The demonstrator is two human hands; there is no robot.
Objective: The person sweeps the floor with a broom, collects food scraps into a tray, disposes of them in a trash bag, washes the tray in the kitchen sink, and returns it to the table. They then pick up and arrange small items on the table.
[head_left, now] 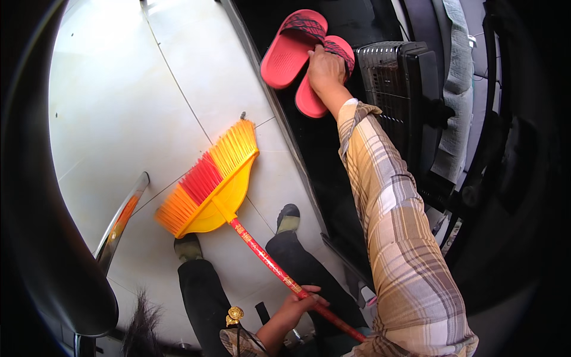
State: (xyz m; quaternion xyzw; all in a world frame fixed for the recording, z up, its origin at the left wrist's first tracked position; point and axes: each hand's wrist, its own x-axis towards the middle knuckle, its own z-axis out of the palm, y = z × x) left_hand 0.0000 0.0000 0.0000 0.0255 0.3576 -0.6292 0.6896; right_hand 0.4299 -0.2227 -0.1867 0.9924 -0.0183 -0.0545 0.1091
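My left hand [295, 309] is closed round the red handle [262, 256] of a broom, low in the view. The broom head [214, 184] is yellow, with orange, red and yellow bristles, and hangs over or rests on the floor ahead of my feet. My right arm reaches far forward in a plaid sleeve. At its end my right hand [327, 70] is closed on the patterned strap of a pink slide slipper [310, 98]; the fingertips are partly hidden. A second pink slipper [285, 56] overlaps it on the left, against a dark surface.
Pale floor tiles [119, 113] spread to the left, with a small dark bit [243, 115] by the bristles. A chrome leg [122, 220] and black padded part [71, 285] stand at the left. A black slotted case [395, 77] and grey cloth [458, 89] lie to the right.
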